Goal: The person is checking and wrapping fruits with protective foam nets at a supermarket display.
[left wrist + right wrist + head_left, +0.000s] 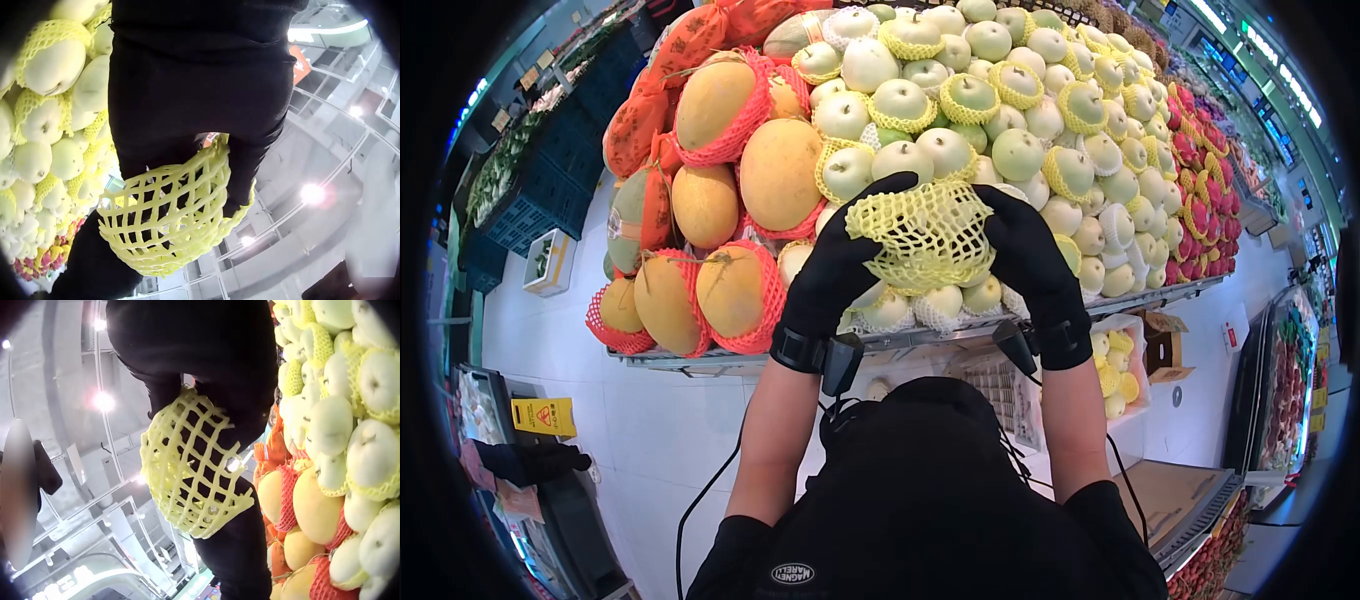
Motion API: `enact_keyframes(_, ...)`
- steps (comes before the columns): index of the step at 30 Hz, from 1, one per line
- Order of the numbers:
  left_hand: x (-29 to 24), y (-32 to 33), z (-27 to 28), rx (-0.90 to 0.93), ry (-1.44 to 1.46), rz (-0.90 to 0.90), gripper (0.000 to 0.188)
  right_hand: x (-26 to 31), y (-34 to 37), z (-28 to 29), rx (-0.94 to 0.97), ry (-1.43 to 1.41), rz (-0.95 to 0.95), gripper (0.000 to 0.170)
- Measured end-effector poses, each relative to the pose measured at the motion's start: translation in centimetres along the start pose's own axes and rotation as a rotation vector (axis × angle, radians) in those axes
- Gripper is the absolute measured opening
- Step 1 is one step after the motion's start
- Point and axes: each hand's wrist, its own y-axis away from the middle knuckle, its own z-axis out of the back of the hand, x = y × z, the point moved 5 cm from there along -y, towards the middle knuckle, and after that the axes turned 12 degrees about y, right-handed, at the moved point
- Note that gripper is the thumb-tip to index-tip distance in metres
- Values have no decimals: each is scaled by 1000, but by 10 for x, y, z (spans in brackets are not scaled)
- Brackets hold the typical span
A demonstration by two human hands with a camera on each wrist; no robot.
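Observation:
A yellow foam fruit net [930, 235] is stretched between two black-gloved hands, above the front of the fruit display. No fruit shows through its mesh. My left hand [840, 255] pinches one end of the net; my right hand [1028, 250] pinches the other. In the left wrist view, the net [169, 219] bulges out below the left hand [200, 87], its edge caught between thumb and fingers. From the right wrist, the net [194, 469] hangs rounded from the right hand's grip. Pale green pears [900, 160] lie just beyond the hands, some in similar nets.
Yellow melons [782, 175] in red nets sit left of the pears, with dragon fruit [1200, 215] at the far right. The display's metal edge [900, 345] runs below my hands. A crate of yellow-netted fruit [1138, 400] and a cardboard box [1168, 345] stand on the floor.

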Motion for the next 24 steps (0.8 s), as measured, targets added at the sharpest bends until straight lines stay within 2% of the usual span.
enact_keyframes(2,7,4,3,-5,100,-23,73,6,0,-16,64,-265,59,38)
enact_keyframes(3,9,7,10,-55,98,-20,65,1,-5,-13,65,-87,-7,39)
enact_keyframes(6,9,-2,23,-242,-227,-55,54,16,-5,-8,-199,323,151,37)
enact_keyframes(7,5,-4,17,-250,-307,-135,39,14,-6,1,-264,255,211,35)
enact_keyframes(8,2,-5,15,-299,-402,-174,36,17,-5,10,-351,220,254,37)
enact_keyframes(10,-4,-6,10,-402,-593,-251,30,43,13,8,-559,433,343,42)
enact_keyframes(11,-6,-6,3,-419,-603,-273,24,47,15,3,-524,450,328,48)
enact_keyframes(14,-3,-6,-2,-421,-601,-348,22,45,14,-24,-343,621,105,71)
enact_keyframes(15,-1,-6,-1,-440,-589,-370,21,32,7,-28,-249,521,77,78)
enact_keyframes(16,0,-6,0,-458,-578,-395,20,25,4,-29,-190,382,-16,74)
enact_keyframes(18,0,-5,7,-498,-566,-436,17,23,3,-24,-207,243,0,62)
enact_keyframes(20,-7,1,18,-545,-568,-463,14,30,4,-14,-219,252,-13,46)
enact_keyframes(21,-11,1,10,-531,-559,-390,11,32,5,-11,-232,229,8,34)
enact_keyframes(24,-8,1,16,-565,-442,-431,12,30,7,-3,-129,299,23,32)
